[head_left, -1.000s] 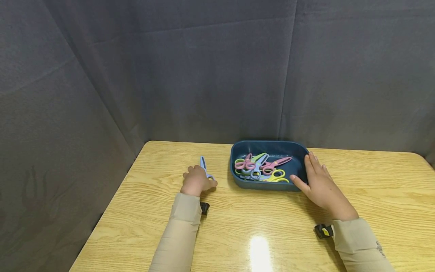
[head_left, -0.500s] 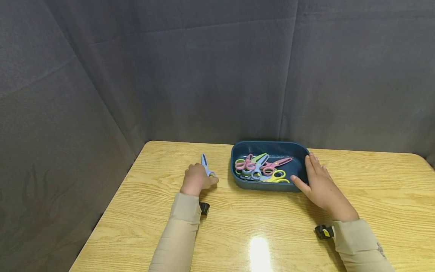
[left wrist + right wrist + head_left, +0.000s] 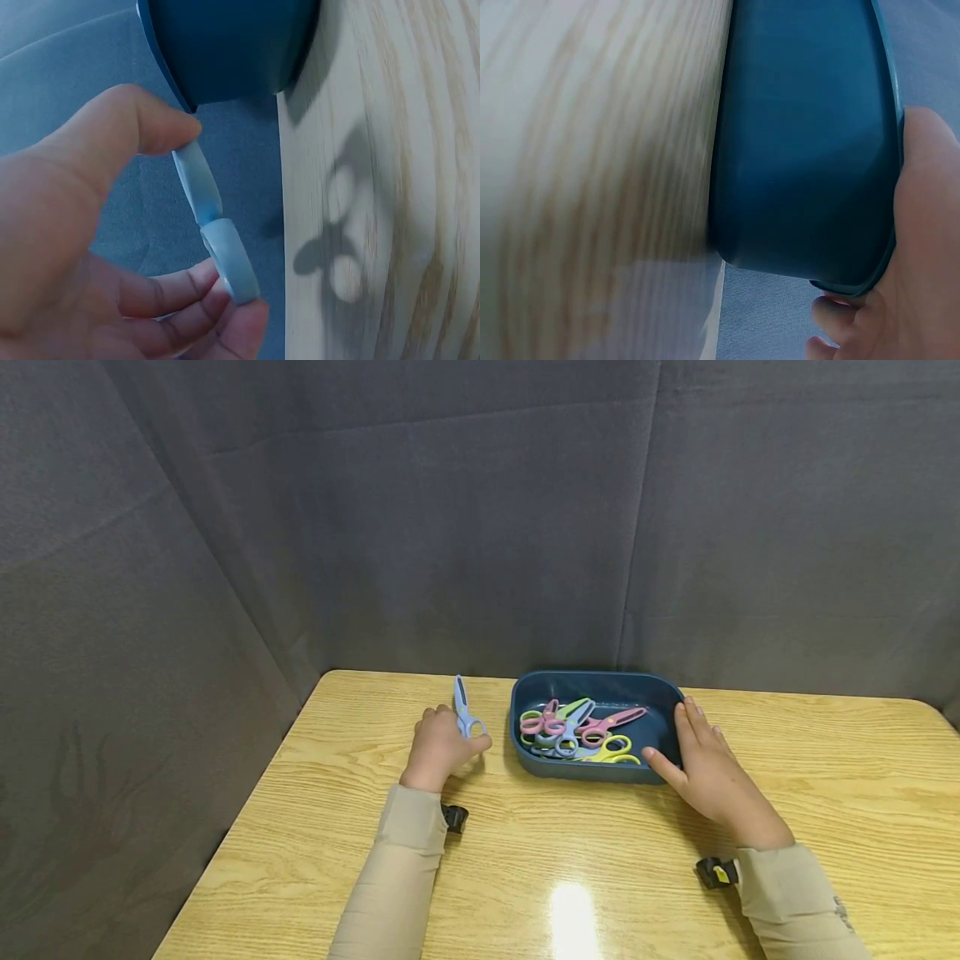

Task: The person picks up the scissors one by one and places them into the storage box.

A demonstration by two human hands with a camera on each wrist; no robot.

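Light blue scissors (image 3: 462,703) are pinched between the thumb and fingers of my left hand (image 3: 435,745), raised off the table with the blade end pointing away. In the left wrist view, the thumb presses one end of the scissors' handles (image 3: 231,259) and the fingertips press the other. To the right stands a dark blue bin (image 3: 558,769) holding several scissors (image 3: 573,731) in pink, blue, green and yellow. My right hand (image 3: 708,772) rests against the bin's right end, fingers straight along its side and thumb at the front rim. The right wrist view shows the bin's outer wall (image 3: 802,150).
A wooden table (image 3: 517,868) carries the bin near its back edge. Grey cloth (image 3: 465,527) hangs behind the table and along its left side. Each wrist wears a small black camera, such as the left camera (image 3: 454,818).
My left hand has lifted the blue scissors and shifted slightly right and away, towards the bin. The right hand and the bin have stayed in place.
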